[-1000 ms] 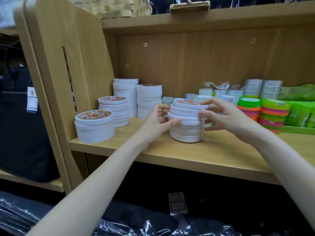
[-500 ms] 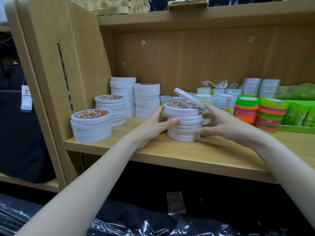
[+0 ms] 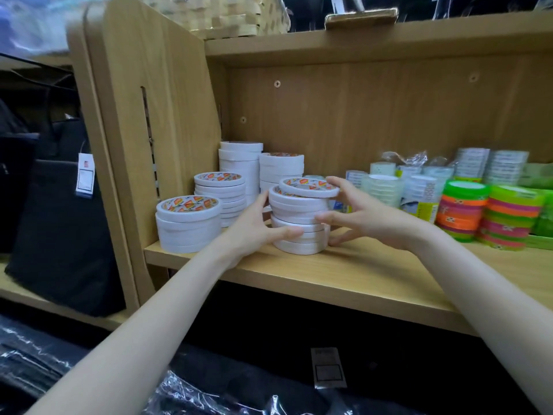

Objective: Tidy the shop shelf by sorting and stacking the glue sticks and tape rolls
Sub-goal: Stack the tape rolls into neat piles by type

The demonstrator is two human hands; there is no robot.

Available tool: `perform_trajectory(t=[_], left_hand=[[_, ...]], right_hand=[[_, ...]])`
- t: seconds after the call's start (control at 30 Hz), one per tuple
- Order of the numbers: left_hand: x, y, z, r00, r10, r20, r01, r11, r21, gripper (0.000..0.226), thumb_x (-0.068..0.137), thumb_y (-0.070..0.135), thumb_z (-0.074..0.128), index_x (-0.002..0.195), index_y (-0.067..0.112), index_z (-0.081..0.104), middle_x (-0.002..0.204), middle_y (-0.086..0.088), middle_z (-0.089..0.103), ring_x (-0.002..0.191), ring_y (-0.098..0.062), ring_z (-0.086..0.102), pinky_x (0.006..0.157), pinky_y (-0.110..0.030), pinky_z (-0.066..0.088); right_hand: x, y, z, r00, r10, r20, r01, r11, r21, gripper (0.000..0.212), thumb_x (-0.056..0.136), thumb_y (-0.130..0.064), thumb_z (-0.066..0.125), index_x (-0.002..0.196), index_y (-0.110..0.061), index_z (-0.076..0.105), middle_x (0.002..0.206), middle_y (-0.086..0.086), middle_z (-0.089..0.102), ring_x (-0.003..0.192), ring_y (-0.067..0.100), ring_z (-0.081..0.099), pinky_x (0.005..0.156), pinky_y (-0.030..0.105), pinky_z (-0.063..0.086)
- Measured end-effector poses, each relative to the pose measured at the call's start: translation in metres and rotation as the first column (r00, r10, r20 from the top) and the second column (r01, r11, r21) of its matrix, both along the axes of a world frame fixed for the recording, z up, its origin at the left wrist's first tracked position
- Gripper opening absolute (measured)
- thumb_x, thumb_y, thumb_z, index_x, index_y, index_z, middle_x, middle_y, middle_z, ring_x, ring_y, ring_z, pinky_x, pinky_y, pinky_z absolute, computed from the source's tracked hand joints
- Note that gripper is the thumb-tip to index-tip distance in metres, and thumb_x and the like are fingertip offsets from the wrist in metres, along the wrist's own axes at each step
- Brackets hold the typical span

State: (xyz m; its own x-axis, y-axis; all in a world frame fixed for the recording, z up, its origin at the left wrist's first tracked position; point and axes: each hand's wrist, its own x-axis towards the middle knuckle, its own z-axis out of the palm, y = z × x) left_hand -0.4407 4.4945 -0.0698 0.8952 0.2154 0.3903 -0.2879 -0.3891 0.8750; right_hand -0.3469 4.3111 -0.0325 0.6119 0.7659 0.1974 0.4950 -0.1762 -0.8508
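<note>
The right hand (image 3: 368,218) has its fingertips curled round the top roll (image 3: 309,187), which sits skewed, overhanging the right side of the stack (image 3: 299,223); its thumb presses the stack's front, lower down. The left hand (image 3: 260,232) cups the stack's left side, fingers curved against the rolls, steadying them.

The stack itself is uneven, several rolls offset, so squaring it up seems to be the step in hand. Left of the stack stand four tidier white piles (image 3: 188,224), two in front and two taller behind. Right of the stack, clear rolls (image 3: 381,190) sit jumbled and coloured rolls (image 3: 462,209) stand in neat columns. No glue sticks can be made out, so that sorting looks undone.
</note>
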Motion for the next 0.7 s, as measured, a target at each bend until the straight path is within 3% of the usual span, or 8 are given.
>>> perform_trajectory(t=[0.1,0.23,0.33,0.47,0.57,0.7], left_hand=[[0.000,-0.002,0.000,0.999,0.035,0.027,-0.035,0.999,0.035,0.073,0.068,0.019,0.082,0.129,0.030,0.043,0.121,0.017,0.056,0.115,-0.003,0.053,0.095,-0.020,0.045],[0.003,-0.003,0.001,0.995,0.081,0.056,-0.082,0.997,0.018,0.066,0.070,0.016,0.079,0.124,0.028,0.044,0.112,0.018,0.057,0.102,0.007,0.053,0.077,-0.003,0.046],[0.005,0.001,-0.001,0.992,0.116,0.058,-0.116,0.993,-0.009,0.070,0.070,0.017,0.080,0.130,0.022,0.044,0.124,0.007,0.056,0.111,-0.001,0.053,0.087,-0.012,0.046],[0.002,-0.001,0.001,0.999,0.031,0.028,-0.030,0.999,-0.021,0.065,0.070,0.026,0.078,0.125,0.029,0.044,0.121,0.017,0.057,0.114,-0.001,0.053,0.091,-0.018,0.046],[0.002,0.000,0.001,0.999,-0.025,0.046,0.030,0.994,-0.109,0.065,0.071,0.037,0.073,0.130,0.023,0.048,0.125,0.014,0.058,0.117,-0.003,0.054,0.103,-0.028,0.042],[0.002,0.003,-0.001,0.997,-0.051,0.055,0.057,0.991,-0.122,0.058,0.082,0.034,0.067,0.134,0.023,0.045,0.131,0.011,0.056,0.121,-0.003,0.050,0.106,-0.030,0.039]], right_hand=[[0.004,0.000,0.008,1.000,-0.011,0.011,0.011,0.998,-0.055,0.069,0.086,-0.039,0.057,0.145,-0.030,0.021,0.134,-0.004,0.042,0.111,0.020,0.057,0.088,0.041,0.054],[0.009,0.003,0.016,0.988,-0.015,0.151,0.027,0.997,-0.075,0.055,0.089,-0.039,0.054,0.140,-0.026,0.035,0.139,-0.007,0.038,0.118,0.010,0.048,0.092,0.034,0.051],[0.012,0.004,0.017,0.991,0.016,0.132,-0.010,0.999,-0.045,0.046,0.089,-0.035,0.056,0.132,-0.026,0.043,0.130,-0.006,0.047,0.113,0.007,0.054,0.091,0.031,0.052],[0.011,0.006,0.013,0.986,0.060,0.154,-0.052,0.997,-0.057,0.057,0.087,-0.031,0.061,0.138,-0.024,0.038,0.132,-0.006,0.047,0.113,0.007,0.054,0.087,0.020,0.050],[0.012,0.006,0.009,0.978,0.095,0.185,-0.081,0.993,-0.083,0.072,0.079,-0.021,0.071,0.140,-0.023,0.033,0.134,-0.004,0.050,0.119,0.009,0.052,0.102,0.027,0.042],[0.011,0.012,0.007,0.989,0.091,0.117,-0.089,0.996,-0.028,0.079,0.076,-0.009,0.073,0.141,-0.022,0.030,0.128,0.002,0.057,0.113,0.011,0.058,0.101,0.028,0.044]])
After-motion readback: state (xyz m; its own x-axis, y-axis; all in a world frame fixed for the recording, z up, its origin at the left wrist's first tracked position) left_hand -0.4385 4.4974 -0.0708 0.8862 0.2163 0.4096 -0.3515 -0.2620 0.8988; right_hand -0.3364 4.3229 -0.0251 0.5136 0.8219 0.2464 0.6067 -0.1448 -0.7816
